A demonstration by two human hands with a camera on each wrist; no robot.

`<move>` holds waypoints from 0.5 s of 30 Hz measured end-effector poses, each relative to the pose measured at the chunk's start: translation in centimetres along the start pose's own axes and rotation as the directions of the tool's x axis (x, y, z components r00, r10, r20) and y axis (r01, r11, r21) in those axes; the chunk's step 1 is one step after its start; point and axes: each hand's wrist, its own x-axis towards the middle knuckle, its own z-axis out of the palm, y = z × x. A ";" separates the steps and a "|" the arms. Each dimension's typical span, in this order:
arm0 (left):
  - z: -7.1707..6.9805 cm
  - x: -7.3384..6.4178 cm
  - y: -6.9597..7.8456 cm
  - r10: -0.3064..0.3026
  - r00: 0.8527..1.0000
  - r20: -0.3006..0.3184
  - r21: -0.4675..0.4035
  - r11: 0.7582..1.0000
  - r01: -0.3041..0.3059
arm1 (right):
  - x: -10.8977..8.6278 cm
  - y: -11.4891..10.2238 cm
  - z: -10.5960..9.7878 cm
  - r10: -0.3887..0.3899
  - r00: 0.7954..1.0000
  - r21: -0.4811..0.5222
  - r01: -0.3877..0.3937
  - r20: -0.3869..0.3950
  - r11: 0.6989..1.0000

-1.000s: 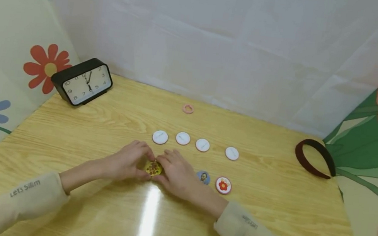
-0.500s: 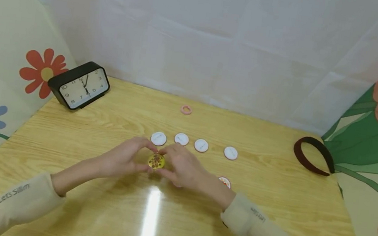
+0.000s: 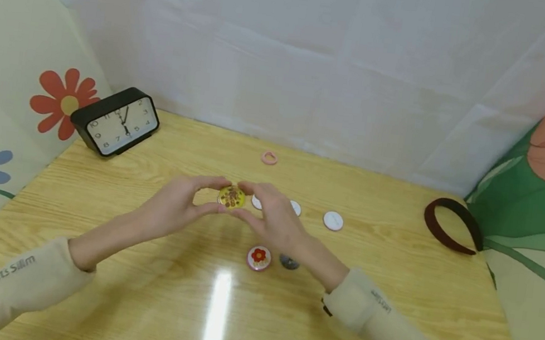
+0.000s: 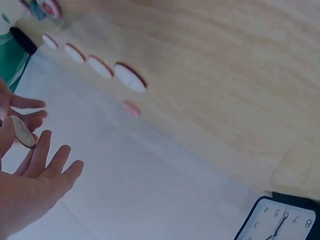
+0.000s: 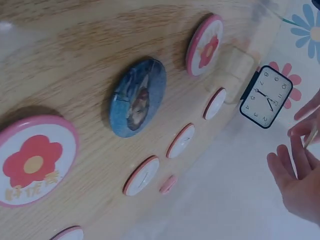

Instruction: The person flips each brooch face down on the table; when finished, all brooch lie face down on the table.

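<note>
A round yellow pin badge (image 3: 232,197) with a small dark and red pattern is held between both hands, raised above the table. On its left edge, the thumb and fingers of my left hand (image 3: 169,206) pinch it; my right hand (image 3: 277,221) pinches the right edge. The badge's pale back (image 4: 23,132) shows in the left wrist view. Below the hands lie a red-flower badge (image 3: 259,258) and a blue portrait badge (image 3: 289,262), face up. A second flower badge (image 5: 205,45) shows in the right wrist view. Behind, several white-backed badges (image 3: 333,221) lie in a row, partly hidden by the hands.
A black clock (image 3: 115,122) stands at the table's back left. A pink ring-shaped band (image 3: 269,158) lies near the back edge. The dark headband (image 3: 452,225) rests at the right, by the flowered wall. White cloth (image 3: 285,54) hangs behind the wooden table (image 3: 146,301).
Both hands have lifted the yellow badge up and away from the tabletop. A red-flower badge formerly covered by the right hand now shows; the right forearm now hides the other flower badge.
</note>
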 end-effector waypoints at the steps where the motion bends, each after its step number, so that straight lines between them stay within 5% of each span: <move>1: -0.2 0.2 0.1 0.002 1.000 -0.008 -0.003 1.000 -0.002 | 0.1 0.0 -0.1 0.006 1.000 0.009 -0.006 -0.015 1.000; 15: -1.8 0.9 1.0 0.020 0.996 -0.084 -0.020 1.000 -0.022 | 1.4 -0.2 -0.4 -0.008 0.992 0.171 0.030 -0.128 0.985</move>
